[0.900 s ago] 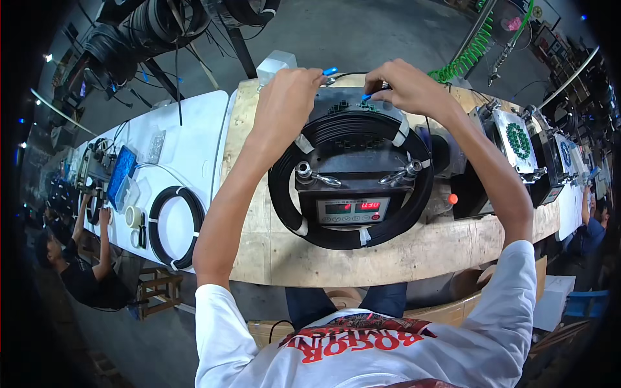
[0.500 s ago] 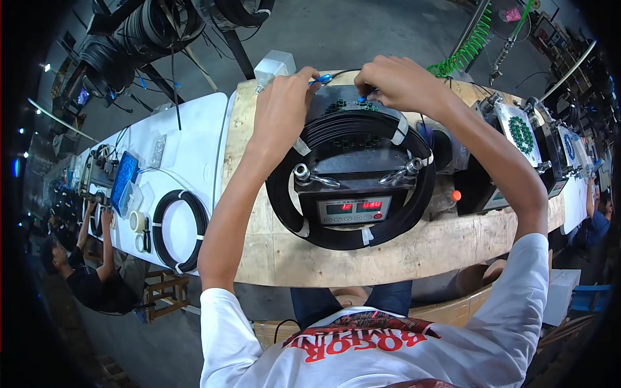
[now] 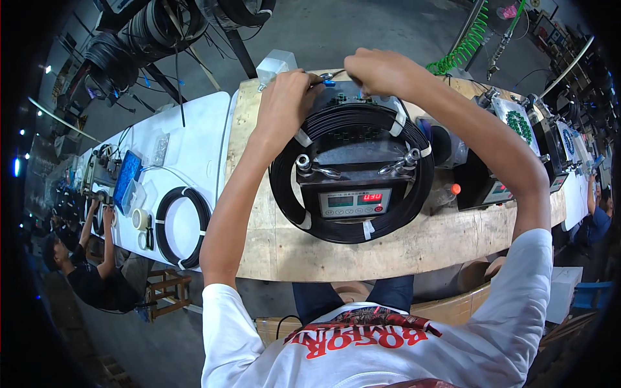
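Note:
Both my hands are at the far edge of the wooden bench, above a box-shaped metal device [image 3: 354,205] with a red-lit display. My left hand [image 3: 284,100] is closed, pinching a small blue-and-silver piece [image 3: 328,79] at its fingertips. A thin dark cable runs from that piece toward my right hand [image 3: 381,74], which has its fingers curled down. What those fingers hold is hidden, though a bit of blue shows beneath them. A large coil of black cable [image 3: 288,194], bound with white tape, lies around the device. Small green parts [image 3: 341,99] sit on its top plate.
To the right stand more devices with green parts on a plate [image 3: 519,126] and an orange-capped bottle [image 3: 447,193]. A white table [image 3: 213,142] at left bears another cable coil [image 3: 159,223], tape rolls [image 3: 139,218] and a blue tray [image 3: 127,178]. Another person works there.
My right hand has moved slightly left, toward the left hand. The blue piece sits a little lower. The left part of the device's display has gone from lit red digits to dark.

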Available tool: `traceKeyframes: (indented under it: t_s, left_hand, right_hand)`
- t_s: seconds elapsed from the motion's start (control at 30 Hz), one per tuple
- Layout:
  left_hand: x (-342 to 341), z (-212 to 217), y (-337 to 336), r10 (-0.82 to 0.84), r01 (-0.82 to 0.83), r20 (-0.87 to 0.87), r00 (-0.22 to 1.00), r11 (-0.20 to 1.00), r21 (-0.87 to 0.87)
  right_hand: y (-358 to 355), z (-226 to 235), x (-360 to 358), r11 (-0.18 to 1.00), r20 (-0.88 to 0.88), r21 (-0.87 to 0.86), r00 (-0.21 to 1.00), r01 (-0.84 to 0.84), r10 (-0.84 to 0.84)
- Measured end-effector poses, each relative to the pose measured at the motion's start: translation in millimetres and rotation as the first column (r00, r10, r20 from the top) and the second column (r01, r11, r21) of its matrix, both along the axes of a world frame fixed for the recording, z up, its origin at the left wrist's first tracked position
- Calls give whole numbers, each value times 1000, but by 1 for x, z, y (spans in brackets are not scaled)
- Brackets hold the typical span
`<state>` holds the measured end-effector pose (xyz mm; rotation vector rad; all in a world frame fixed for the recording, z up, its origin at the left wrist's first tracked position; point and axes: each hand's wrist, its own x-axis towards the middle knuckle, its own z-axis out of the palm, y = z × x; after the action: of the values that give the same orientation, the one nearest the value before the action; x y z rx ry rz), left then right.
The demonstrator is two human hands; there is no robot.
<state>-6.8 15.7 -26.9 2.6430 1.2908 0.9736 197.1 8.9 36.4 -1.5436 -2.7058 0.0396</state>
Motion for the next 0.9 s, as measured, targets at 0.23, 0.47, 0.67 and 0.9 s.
traceKeyframes:
  t_s: [0.23,0.47,0.67,0.9]
  left_hand:
    - [0,5,0,-72,72,-1,997,997,-1]
    - [4,16,-5,-75,71,-95,993,996,-50]
    - [-3,11,-2,-24,25,-212,977,1000,0]
    - [3,20,-9,-32,6,-190,981,991,-137]
  right_hand:
    - [11,-13,-3,998,61,-45,997,42,-40]
    - [1,-22,2,988,-30,128,995,-89,94]
    - [2,-2,-5,986,-46,-148,995,78,-86]
    - [-40,-58,67,977,-852,-207,480,57,-209]
